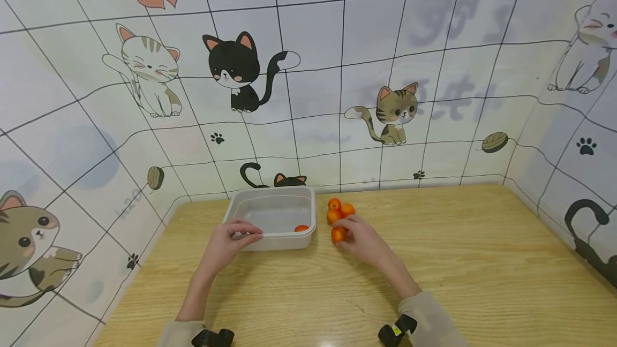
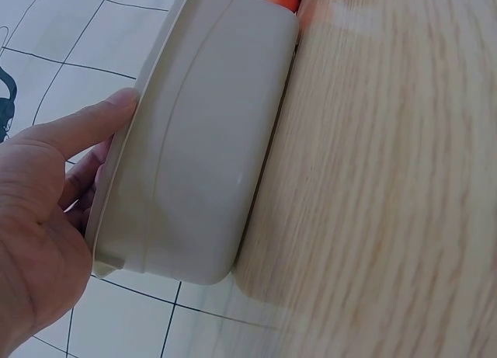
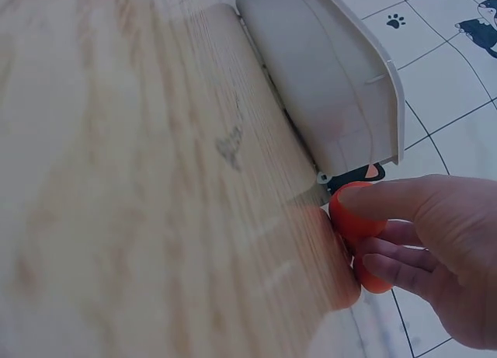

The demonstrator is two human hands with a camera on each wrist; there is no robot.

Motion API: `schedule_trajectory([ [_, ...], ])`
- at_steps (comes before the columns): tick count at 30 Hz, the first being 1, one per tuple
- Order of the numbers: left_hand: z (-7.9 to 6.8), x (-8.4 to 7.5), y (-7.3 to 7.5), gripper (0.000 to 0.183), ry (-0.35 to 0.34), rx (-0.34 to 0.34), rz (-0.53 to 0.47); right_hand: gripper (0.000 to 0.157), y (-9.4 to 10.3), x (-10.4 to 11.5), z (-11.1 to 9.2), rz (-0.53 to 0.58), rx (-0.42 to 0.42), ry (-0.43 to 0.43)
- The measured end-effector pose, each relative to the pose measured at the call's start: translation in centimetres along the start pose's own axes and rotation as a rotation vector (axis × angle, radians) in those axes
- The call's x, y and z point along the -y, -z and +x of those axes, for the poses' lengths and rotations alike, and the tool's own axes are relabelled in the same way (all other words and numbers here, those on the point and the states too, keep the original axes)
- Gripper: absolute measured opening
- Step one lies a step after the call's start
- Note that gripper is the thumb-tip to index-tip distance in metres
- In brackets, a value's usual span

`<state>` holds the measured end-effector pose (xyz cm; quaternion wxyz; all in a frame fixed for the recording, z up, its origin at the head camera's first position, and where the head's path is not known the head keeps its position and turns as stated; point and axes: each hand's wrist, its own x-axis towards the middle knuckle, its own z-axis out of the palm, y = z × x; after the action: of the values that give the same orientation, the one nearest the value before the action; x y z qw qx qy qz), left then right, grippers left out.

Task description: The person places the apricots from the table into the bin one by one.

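A white rectangular plastic tub stands on the table near the wall, with one small orange fruit inside its near right corner. My left hand pinches the tub's near rim, the thumb outside and the fingers over the inner side, as the left wrist view shows. Right of the tub, my right hand holds another small orange fruit between thumb and fingers, at table level. Just behind it, three more orange fruits lie close together, partly hidden by the fingers.
The light wooden table extends to both sides and in front of the tub. A wall covering with cartoon cats and grid lines encloses the back and sides. A dark wrist device sits by each sleeve.
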<state>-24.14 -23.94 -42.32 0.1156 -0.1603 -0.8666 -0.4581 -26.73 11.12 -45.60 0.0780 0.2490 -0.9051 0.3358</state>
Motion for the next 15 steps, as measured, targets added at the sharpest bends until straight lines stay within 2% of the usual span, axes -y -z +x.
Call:
schedule_trajectory([
  [3,0.01,-0.01,-0.05,0.007,0.002,-0.001,-0.005,0.034,-0.10,-0.12,0.00,0.001,-0.004,0.007],
  [8,0.08,0.18,-0.03,0.007,-0.006,0.001,0.000,0.035,-0.19,0.00,0.04,0.002,-0.023,-0.028],
  [15,0.03,0.20,-0.01,0.006,-0.008,0.000,-0.005,0.041,0.32,0.69,0.09,0.058,-0.067,-0.052],
])
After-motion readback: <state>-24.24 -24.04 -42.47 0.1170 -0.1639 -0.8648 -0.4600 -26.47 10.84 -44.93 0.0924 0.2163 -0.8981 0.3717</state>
